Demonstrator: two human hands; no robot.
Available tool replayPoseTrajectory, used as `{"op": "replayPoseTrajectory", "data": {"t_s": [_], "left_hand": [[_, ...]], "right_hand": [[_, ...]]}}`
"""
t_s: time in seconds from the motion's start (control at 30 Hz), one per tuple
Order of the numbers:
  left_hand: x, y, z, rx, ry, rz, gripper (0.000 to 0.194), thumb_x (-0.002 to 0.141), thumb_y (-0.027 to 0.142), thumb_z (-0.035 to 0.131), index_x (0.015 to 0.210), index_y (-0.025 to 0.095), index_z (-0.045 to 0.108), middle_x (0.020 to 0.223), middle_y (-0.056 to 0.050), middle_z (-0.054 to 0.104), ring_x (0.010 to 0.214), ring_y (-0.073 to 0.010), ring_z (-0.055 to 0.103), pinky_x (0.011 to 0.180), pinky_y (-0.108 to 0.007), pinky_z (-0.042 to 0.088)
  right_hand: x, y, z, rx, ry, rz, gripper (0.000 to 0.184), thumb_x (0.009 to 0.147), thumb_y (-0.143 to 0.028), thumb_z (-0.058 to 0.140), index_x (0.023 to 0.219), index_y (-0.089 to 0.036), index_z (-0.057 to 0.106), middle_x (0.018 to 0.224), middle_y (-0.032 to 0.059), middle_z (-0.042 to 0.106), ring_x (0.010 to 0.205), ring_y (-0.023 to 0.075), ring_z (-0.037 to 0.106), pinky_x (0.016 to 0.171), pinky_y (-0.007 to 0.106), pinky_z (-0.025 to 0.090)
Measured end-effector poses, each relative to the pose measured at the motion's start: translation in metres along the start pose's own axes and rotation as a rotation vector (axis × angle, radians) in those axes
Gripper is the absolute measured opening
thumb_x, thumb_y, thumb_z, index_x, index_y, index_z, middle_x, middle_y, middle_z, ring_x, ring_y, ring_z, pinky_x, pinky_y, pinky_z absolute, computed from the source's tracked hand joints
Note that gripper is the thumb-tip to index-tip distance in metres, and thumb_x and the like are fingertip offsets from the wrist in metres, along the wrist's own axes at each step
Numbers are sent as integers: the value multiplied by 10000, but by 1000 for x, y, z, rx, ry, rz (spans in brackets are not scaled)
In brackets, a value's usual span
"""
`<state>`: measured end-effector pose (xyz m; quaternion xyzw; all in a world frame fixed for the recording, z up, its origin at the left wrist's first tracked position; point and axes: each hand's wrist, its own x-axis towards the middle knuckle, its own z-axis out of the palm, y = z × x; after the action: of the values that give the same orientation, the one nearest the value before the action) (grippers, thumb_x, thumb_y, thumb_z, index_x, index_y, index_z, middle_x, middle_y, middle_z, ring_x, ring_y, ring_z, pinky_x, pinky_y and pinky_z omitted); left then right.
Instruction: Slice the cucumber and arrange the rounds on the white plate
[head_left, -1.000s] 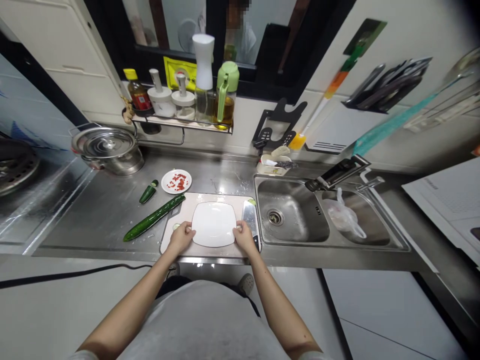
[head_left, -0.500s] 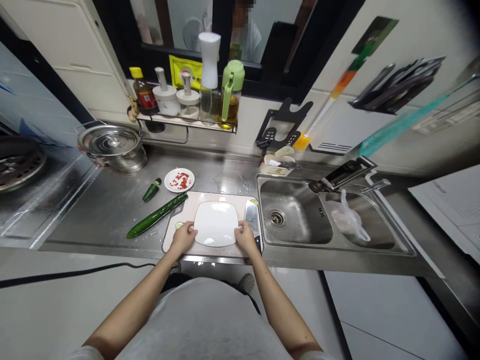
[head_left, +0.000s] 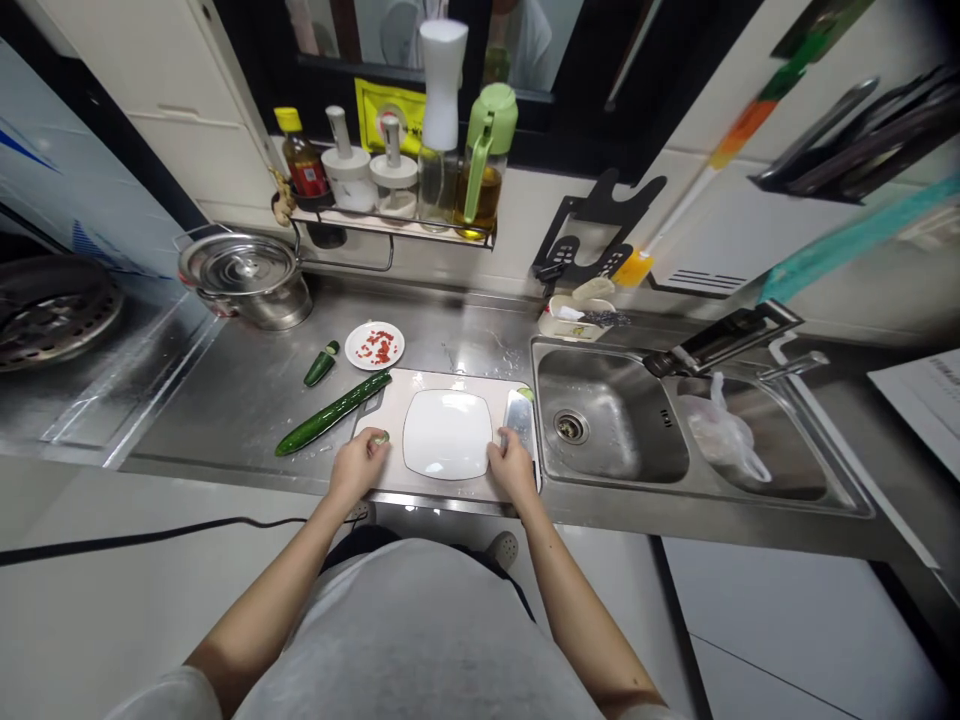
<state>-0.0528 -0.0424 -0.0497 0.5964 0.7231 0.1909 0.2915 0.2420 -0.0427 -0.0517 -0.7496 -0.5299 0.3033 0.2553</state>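
Observation:
On the pale cutting board (head_left: 390,480) lies a white square plate (head_left: 448,435). My left hand (head_left: 358,465) is left of the plate, apart from it, its fingertips closed around a cucumber piece (head_left: 382,437) that is mostly hidden. At the plate's right edge, my right hand (head_left: 516,468) has its thumb and bent fingers on the rim. A knife (head_left: 517,416) lies under and beyond that hand, its handle mostly covered. Another cucumber end (head_left: 526,395) sits by the blade. A long cucumber (head_left: 330,415) rests across the board's left edge.
Behind the board are a short cucumber piece (head_left: 321,364) and a small plate (head_left: 360,359) with red bits. A lidded pot (head_left: 274,300) stands at the back left. To the right is a double sink (head_left: 611,400) with a plastic bag (head_left: 720,435). Bottles fill the wall rack (head_left: 397,228).
My left hand has let go of the plate's left edge and moved left onto the cucumber piece. My right hand stays at the plate's right edge. The view has shifted slightly.

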Motion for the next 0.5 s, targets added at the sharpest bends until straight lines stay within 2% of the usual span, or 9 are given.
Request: {"op": "replayPoseTrajectory", "data": {"t_s": [0.1, 0.2, 0.37, 0.5], "left_hand": [[3, -15, -12, 44, 72, -41, 278, 816, 388, 539, 1001, 212, 648, 723, -14, 653, 684, -189, 603, 622, -259, 372], [7, -23, -16, 84, 94, -57, 299, 814, 391, 537, 1014, 198, 647, 764, -29, 665, 732, -202, 609, 646, -267, 381], [14, -21, -9, 119, 93, -42, 328, 816, 398, 547, 1040, 185, 658, 842, -63, 669, 802, -224, 609, 708, -291, 409], [15, -14, -6, 115, 109, -19, 256, 814, 364, 558, 971, 207, 685, 911, -76, 667, 844, -228, 604, 730, -294, 419]], "right_hand": [[-3, -1, -5, 81, 38, -21, 404, 766, -303, 513, 1128, -155, 615, 590, -15, 521, 591, 203, 502, 617, 293, 366], [-7, -3, -7, 123, 50, -38, 371, 767, -324, 506, 1077, -164, 632, 570, -23, 503, 562, 193, 482, 603, 289, 353], [-14, -6, -2, 101, 25, -65, 361, 798, -347, 478, 1067, -169, 640, 574, -22, 508, 577, 185, 490, 615, 283, 357], [-15, -10, 2, 76, 2, -102, 369, 824, -351, 450, 1087, -172, 637, 580, -18, 519, 588, 182, 496, 623, 281, 360]]}}
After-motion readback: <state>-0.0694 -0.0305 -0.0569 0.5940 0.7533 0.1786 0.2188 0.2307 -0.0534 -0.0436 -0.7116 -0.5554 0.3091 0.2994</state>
